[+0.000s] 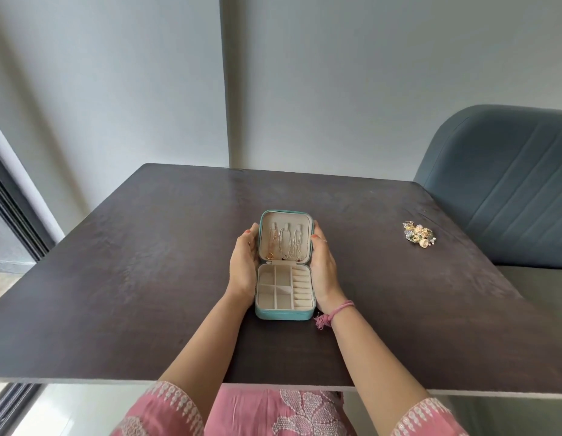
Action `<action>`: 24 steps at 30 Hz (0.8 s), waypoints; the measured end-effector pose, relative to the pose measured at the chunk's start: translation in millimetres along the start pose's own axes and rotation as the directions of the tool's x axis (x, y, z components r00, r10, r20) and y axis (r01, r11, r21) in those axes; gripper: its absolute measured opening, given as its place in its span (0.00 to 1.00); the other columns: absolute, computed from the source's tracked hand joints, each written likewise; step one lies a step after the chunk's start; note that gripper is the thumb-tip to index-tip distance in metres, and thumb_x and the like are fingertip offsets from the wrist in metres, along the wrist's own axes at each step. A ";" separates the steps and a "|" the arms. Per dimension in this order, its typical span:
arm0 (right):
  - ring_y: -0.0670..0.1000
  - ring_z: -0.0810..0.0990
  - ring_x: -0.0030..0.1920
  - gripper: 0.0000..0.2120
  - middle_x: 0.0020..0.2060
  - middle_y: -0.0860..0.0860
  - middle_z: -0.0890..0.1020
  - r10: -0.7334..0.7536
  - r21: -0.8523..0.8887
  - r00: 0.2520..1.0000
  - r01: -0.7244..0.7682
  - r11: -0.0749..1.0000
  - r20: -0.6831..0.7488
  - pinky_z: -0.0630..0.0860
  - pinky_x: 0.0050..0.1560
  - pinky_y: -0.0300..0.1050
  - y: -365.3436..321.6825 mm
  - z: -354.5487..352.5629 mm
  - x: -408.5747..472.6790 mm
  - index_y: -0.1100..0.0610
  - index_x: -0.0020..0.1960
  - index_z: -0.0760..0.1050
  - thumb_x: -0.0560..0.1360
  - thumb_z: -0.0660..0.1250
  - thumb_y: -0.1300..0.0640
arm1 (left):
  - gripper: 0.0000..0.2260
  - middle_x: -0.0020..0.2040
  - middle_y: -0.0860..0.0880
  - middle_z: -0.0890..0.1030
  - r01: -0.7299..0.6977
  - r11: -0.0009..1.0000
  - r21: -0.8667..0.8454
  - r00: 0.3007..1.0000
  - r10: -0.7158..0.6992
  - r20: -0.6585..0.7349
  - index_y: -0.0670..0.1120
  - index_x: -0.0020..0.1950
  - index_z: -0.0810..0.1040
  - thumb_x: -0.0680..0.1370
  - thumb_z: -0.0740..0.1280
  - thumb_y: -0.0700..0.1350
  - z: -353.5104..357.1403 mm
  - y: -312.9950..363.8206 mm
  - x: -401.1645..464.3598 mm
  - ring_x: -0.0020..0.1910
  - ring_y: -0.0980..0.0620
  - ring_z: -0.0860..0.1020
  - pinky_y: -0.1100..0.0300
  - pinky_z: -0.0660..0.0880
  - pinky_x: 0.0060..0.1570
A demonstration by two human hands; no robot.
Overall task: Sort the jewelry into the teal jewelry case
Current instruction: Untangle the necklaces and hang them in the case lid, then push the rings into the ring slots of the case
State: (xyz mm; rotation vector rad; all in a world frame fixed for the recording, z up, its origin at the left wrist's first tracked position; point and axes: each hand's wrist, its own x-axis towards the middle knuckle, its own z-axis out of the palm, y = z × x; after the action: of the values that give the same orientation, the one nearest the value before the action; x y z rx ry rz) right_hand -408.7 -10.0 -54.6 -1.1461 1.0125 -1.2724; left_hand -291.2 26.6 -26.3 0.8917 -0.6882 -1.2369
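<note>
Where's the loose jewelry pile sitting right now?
In the head view, the jewelry pile lies on the dark table, far right, near the blue chair, well apart from the open teal case.

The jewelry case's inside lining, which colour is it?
Cream, or off-white; the jewelry case is teal outside. The head view shows it.
</note>
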 end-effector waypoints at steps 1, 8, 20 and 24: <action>0.48 0.66 0.72 0.34 0.72 0.49 0.69 0.002 0.002 1.000 -0.002 1.000 -0.007 0.61 0.74 0.55 -2.2 0.7 -1.0 0.51 0.75 0.62 0.72 0.56 0.39 | 0.14 0.45 0.56 0.83 -0.004 1.000 0.025 1.000 0.004 -0.008 0.48 0.52 0.78 0.83 0.52 0.47 -0.8 0.9 0.1 0.45 0.60 0.81 0.67 0.78 0.44; 0.44 0.64 0.72 0.23 0.74 0.47 0.64 -0.025 0.062 1.000 0.026 0.998 -0.006 0.60 0.74 0.47 -1.2 -5.0 1.4 0.53 0.77 0.57 0.83 0.51 0.52 | 0.24 0.75 0.54 0.64 -0.109 0.941 0.319 0.978 0.159 -0.135 0.49 0.75 0.62 0.80 0.56 0.53 0.0 13.4 -0.5 0.73 0.57 0.61 0.57 0.56 0.74; 0.43 0.60 0.73 0.21 0.75 0.47 0.62 -0.027 0.059 1.000 0.028 0.998 -0.012 0.54 0.76 0.45 -3.0 -19.7 12.7 0.52 0.77 0.56 0.84 0.49 0.53 | 0.20 0.72 0.54 0.68 -0.298 0.823 0.483 0.944 0.328 0.025 0.46 0.74 0.65 0.82 0.59 0.46 31.5 52.5 6.1 0.68 0.61 0.66 0.68 0.61 0.64; 0.44 0.59 0.74 0.22 0.75 0.48 0.61 -0.035 0.087 0.999 0.035 0.996 0.004 0.53 0.76 0.44 -10.9 -28.6 14.6 0.54 0.77 0.55 0.84 0.48 0.55 | 0.20 0.71 0.53 0.69 -0.315 0.810 0.495 0.943 0.324 0.071 0.45 0.74 0.66 0.82 0.59 0.45 46.0 61.3 10.3 0.64 0.64 0.67 0.79 0.64 0.54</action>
State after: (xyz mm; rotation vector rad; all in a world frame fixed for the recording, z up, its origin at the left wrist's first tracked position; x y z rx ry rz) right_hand -437.8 -26.1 -47.9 -1.1036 0.9276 -1.3278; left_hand -297.6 12.7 49.4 1.1520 -1.1292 -0.7495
